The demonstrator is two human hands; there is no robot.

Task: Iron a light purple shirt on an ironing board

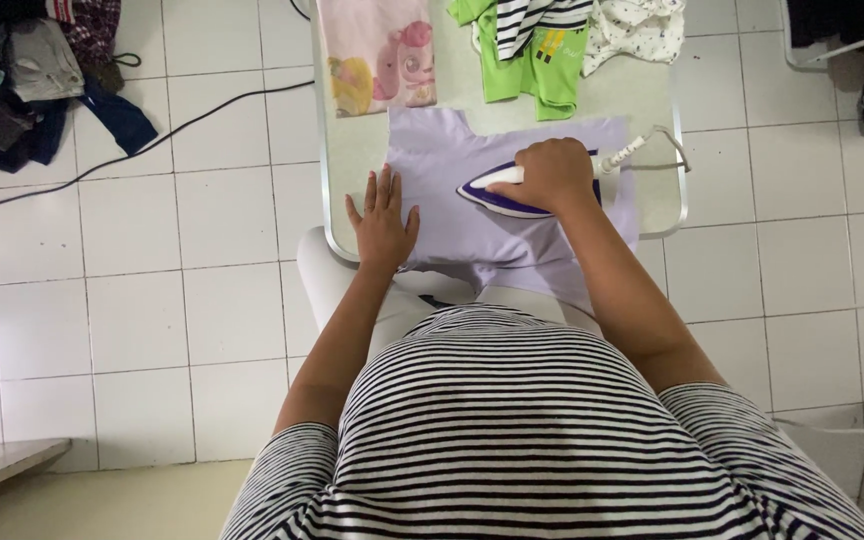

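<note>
A lilac garment (472,235) lies spread on the ironing board (347,150), its near edge hanging over the board's end. My left hand (383,215) presses flat on the garment's left side, fingers apart. My right hand (552,174) grips the handle of a purple and white iron (492,197) that rests on the cloth near its middle. The iron's white cord (642,148) runs off to the right.
Further up the board lie a pink printed top (377,55), green and striped clothes (532,50) and a white patterned piece (637,30). A heap of clothes (22,75) sits on the tiled floor at the upper left, with a black cable (132,152) running past it.
</note>
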